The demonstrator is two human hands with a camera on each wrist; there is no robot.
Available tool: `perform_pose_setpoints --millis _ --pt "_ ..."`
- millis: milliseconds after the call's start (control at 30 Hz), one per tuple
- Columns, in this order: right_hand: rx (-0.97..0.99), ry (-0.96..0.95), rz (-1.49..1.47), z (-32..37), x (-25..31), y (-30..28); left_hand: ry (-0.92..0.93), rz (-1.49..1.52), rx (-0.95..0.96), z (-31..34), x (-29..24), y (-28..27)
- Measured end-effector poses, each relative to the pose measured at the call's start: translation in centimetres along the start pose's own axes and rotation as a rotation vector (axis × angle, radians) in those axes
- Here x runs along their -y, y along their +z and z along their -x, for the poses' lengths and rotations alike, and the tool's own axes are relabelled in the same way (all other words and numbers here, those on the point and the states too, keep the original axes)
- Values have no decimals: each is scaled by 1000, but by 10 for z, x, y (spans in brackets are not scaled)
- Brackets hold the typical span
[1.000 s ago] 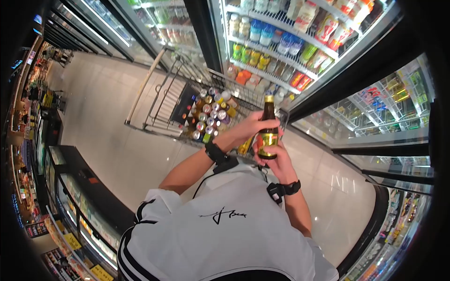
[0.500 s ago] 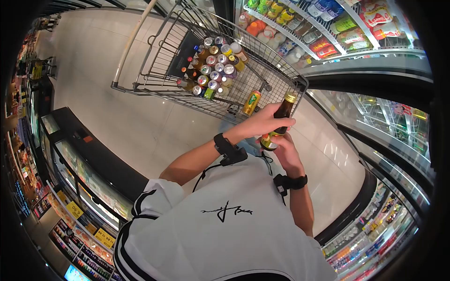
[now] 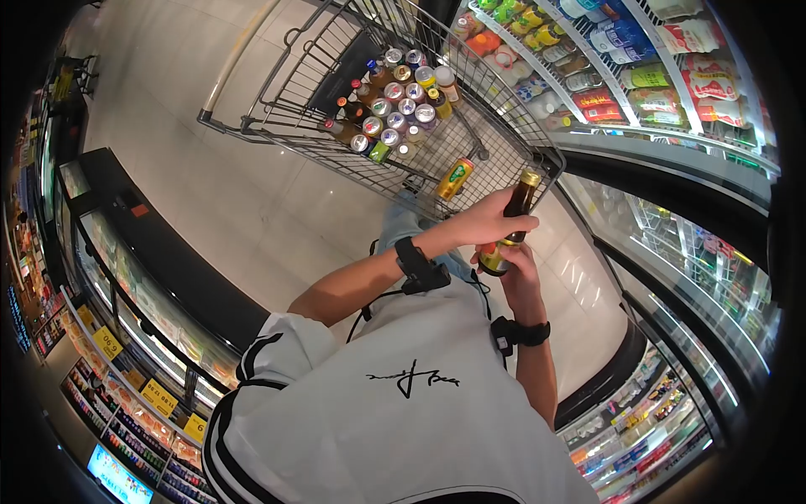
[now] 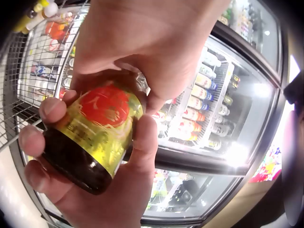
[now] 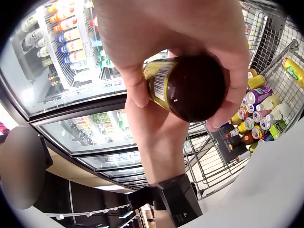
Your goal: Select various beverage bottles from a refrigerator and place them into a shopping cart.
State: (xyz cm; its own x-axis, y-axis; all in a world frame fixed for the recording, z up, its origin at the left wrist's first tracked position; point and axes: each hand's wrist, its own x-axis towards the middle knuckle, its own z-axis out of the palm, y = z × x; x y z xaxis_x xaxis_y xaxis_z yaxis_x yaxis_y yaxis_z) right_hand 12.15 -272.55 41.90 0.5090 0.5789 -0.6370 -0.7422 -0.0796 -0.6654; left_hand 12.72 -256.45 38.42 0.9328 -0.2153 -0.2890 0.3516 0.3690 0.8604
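Note:
A dark brown glass bottle (image 3: 522, 198) with a gold cap is held in both hands, slanted in front of the shirt. My left hand (image 3: 487, 220) grips its upper part, with the thumb across the neck. Around the lower body curl the fingers of my right hand (image 3: 524, 270). In the left wrist view, a yellow-gold label (image 4: 126, 130) with a red round emblem faces the camera. The right wrist view shows the dark bottle base (image 5: 198, 90) and a barcode (image 5: 162, 81) on the label's side.
Beyond the hands stands a wire shopping cart (image 3: 290, 144). Several upright cans and bottles (image 3: 407, 107) crowd its handle end, and a yellow can (image 3: 455, 179) lies apart on the mesh floor. Drink coolers (image 3: 672, 155) line the right; a low black-edged display case (image 3: 126, 202) runs along the left.
The head view has shifted, showing the cart more fully and higher up. Both hands keep hold of the bottle, which has gone from nearly upright to slanting right in view.

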Motion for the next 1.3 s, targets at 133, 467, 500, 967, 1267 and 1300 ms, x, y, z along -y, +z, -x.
perform_pose_setpoints --millis 133,467,500,967,1267,1300 --pt "70 30 -116 2 19 13 -143 433 50 10 -29 -18" --pt "266 -91 -158 33 83 67 89 692 264 37 -108 -19" --pt "236 -109 -112 37 86 73 109 709 293 38 -111 -18" --pt "99 -188 -66 75 97 106 178 731 428 51 -131 -1" --pt "118 -155 -166 86 93 102 170 823 512 49 -131 5" --pt "113 -166 -153 87 94 103 172 829 525 49 -131 6"
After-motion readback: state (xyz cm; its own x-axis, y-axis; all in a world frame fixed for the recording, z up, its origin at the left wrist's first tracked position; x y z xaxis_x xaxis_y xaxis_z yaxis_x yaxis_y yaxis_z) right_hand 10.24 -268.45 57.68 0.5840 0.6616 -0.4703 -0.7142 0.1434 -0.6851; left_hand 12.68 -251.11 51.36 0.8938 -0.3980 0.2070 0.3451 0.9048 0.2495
